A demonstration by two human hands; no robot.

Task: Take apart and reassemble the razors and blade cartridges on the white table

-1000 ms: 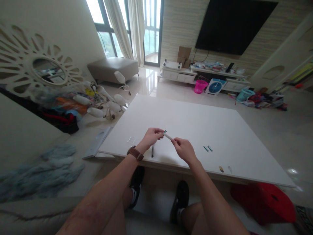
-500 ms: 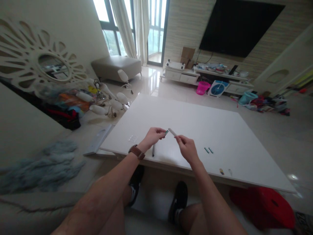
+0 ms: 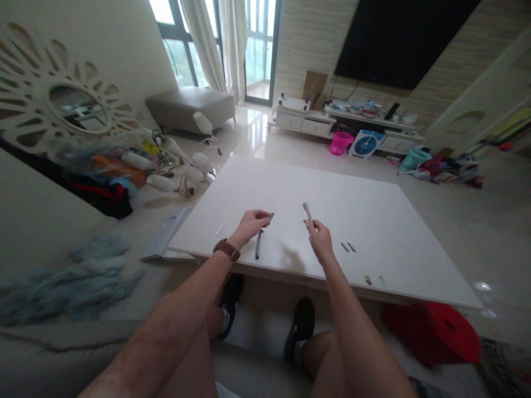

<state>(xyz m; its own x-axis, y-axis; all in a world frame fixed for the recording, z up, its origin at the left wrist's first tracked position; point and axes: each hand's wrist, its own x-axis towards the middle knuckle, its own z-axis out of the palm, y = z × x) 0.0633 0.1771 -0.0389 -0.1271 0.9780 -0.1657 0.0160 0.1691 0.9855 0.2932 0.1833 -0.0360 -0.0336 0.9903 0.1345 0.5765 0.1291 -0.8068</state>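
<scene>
My left hand (image 3: 250, 225), with a brown watch strap on its wrist, pinches a small dark-green strip that looks like a razor blade cartridge (image 3: 271, 216). My right hand (image 3: 320, 239) grips a light grey razor handle (image 3: 307, 210) by its lower end, top pointing up and away. The two pieces are apart, over the white table (image 3: 332, 193). Just below my left hand lies a slim dark razor (image 3: 258, 245). Two similar cartridges (image 3: 348, 247) rest side by side to the right of my right hand.
A clear plastic piece (image 3: 222, 229) lies at the table's left. Near the front edge are a small yellow-and-black piece (image 3: 368, 280) and a clear bit (image 3: 382, 281). A red stool (image 3: 448, 331) stands at the front right, and a lamp (image 3: 193, 174) beyond the left edge.
My hands have drawn apart: the left moved left with the cartridge, the right slightly right. The razor handle has turned from slanting left to nearly upright. The view has shifted slightly.
</scene>
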